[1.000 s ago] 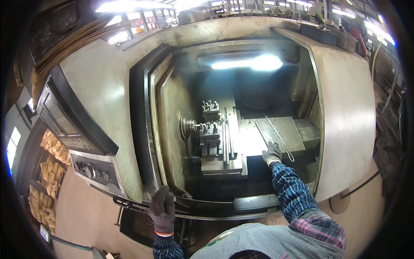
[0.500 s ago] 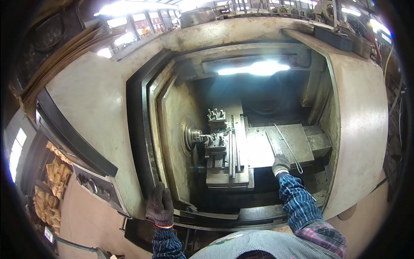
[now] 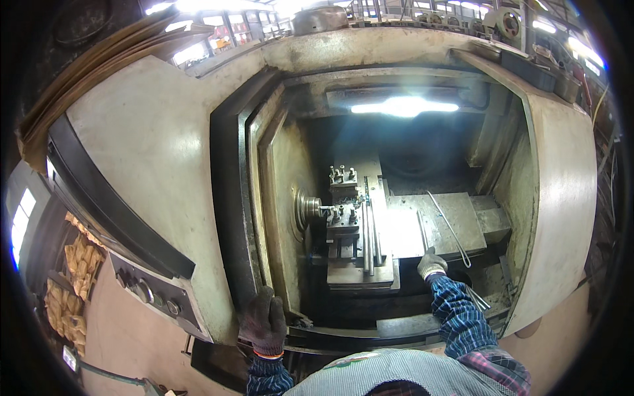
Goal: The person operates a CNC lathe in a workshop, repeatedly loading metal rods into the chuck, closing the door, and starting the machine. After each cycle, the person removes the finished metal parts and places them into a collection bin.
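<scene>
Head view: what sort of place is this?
Most likely a metalworking machine shop: an enclosed lathe with a spindle and bolted tool holders, plus slim metal rods lying inside it.

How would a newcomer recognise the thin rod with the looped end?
Inside the pale machine, below the lamp, a metal plate lies right of centre. The thin rod slants across it, overhanging its near edge. Unlike the straight rods to its left, it ends in a narrow loop.
</scene>
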Tool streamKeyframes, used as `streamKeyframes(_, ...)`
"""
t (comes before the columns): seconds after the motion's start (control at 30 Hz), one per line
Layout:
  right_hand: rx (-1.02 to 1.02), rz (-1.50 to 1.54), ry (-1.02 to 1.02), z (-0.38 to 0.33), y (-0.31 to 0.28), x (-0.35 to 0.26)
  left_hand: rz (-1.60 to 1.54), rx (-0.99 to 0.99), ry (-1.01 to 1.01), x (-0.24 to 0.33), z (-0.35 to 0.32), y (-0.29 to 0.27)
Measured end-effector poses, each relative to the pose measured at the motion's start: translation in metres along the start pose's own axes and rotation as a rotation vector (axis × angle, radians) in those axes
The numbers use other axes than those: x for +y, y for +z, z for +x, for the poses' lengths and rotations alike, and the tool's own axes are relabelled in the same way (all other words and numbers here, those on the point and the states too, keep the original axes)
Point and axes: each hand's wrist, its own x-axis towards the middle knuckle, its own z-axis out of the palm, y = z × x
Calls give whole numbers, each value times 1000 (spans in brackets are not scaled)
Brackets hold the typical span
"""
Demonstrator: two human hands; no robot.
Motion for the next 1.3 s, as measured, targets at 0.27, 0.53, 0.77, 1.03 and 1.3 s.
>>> streamKeyframes(0.27, 46, -166, 28, 35, 16, -5, -75, -43, -47, 1, 1, -4)
streamKeyframes(0.53, 59, -218, 47, 36, 16, -8, -149, -32, -38, 0, 1, -5)
streamKeyframes(0.77, 64, -193, 44, 36, 17, -7, -154, -35, -24, -2, -4, -5)
streamKeyframes(1.03, 59, -230, 36, 44, 22, -5, -167, -38, -20, -4, -7, -3)
streamKeyframes(1.3, 67, -363, -32, 58, 33, 0, -155, -29, -33, 2, -1, -6)
